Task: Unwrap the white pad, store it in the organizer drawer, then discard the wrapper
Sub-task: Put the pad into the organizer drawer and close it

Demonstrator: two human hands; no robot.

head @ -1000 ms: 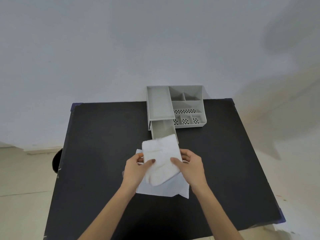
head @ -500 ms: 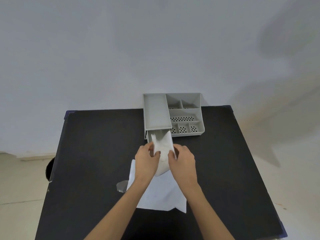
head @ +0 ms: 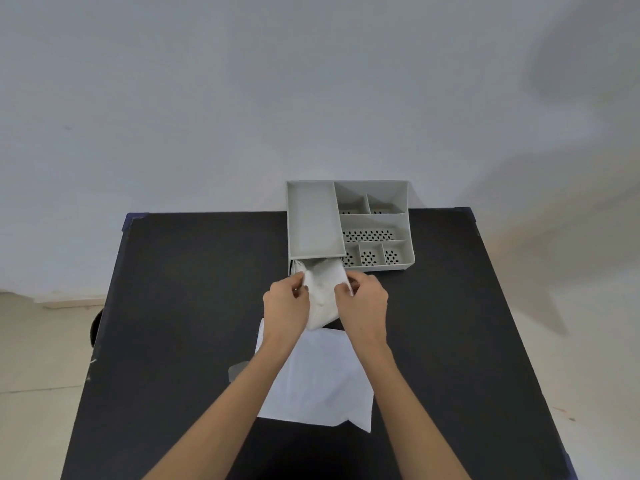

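Note:
A soft white pad (head: 323,296) is folded between my two hands. Its far end lies in the pulled-out drawer (head: 295,266) of the grey organizer (head: 313,220), while its near end hangs out over the table. My left hand (head: 285,306) pinches the pad's left edge and my right hand (head: 365,303) pinches its right edge. The flat white wrapper (head: 318,379) lies spread on the black table (head: 173,306) under my forearms, nearer to me than the drawer.
The organizer stands at the table's far edge against a pale wall, with several perforated compartments (head: 369,235) on its right. A small grey piece (head: 237,370) lies by the wrapper's left edge. A dark round object (head: 95,327) sits on the floor left of the table.
Both hands carried the pad away from me, off the wrapper and into the open drawer, narrowing it as they went. The wrapper stayed on the table.

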